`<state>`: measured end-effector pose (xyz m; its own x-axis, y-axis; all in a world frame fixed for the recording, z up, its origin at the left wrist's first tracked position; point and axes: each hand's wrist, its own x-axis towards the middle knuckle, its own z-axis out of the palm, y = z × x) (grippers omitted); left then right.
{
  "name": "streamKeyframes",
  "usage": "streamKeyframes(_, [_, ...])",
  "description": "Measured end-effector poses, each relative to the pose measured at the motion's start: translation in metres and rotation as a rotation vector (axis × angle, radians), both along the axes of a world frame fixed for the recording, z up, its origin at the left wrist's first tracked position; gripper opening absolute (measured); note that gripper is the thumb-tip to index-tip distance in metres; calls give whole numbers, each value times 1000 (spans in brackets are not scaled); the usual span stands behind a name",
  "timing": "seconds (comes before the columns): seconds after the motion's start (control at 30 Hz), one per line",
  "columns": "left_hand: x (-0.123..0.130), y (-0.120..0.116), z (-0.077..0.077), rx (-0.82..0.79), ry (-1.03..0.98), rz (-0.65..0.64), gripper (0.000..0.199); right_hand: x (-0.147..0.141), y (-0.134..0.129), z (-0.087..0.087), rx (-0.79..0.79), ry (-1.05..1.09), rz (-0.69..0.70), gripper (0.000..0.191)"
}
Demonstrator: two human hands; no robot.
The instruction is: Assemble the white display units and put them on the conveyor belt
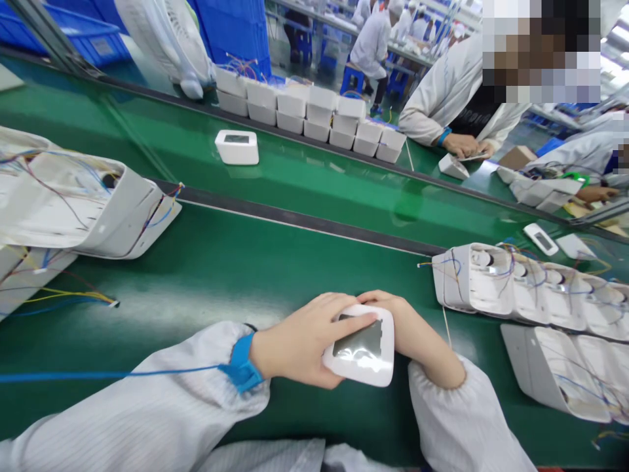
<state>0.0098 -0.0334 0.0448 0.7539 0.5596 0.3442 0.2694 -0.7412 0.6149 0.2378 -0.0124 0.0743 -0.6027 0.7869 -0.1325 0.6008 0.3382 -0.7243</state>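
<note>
A white plastic housing with a dark display window [362, 372] is tilted up in front of me, over the green bench. My left hand [314, 337] grips its left side, with the index finger lying across the dark window and the thumb at the lower edge. Behind the housing's far edge is my right hand [386, 305]; its fingers are mostly hidden there, and it appears to support the housing from behind. A blue wrist strap [242, 364] with a cord circles my left wrist.
White open housings with wires stand at the left [103, 216] and in rows at the right [491, 282]. Another white display unit [239, 149] sits on the green conveyor [304, 174]. Stacked white casings [317, 131] line its far side, beside a white fan [164, 39]. Co-workers sit across.
</note>
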Motion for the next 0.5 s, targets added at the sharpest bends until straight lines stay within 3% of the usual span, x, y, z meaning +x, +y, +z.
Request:
streamKeyframes(0.07, [0, 1, 3, -25, 75, 7, 94, 12, 9, 4, -175, 134, -9, 16])
streamKeyframes(0.2, [-1, 1, 4, -62, 196, 44, 95, 12, 13, 1, -280, 413, -410, 30])
streamKeyframes(0.27, [-1, -1, 3, -87, 231, 56, 96, -2, 9, -7, -302, 465, -433, 37])
streamKeyframes(0.4, [5, -10, 2, -150, 266, 155, 112, -31, 1, -21, -213, 478, -422, 35])
streamKeyframes(0.5, [11, -18, -3, -129, 246, 224, 106, -37, -4, -21, -64, 477, -478, 26])
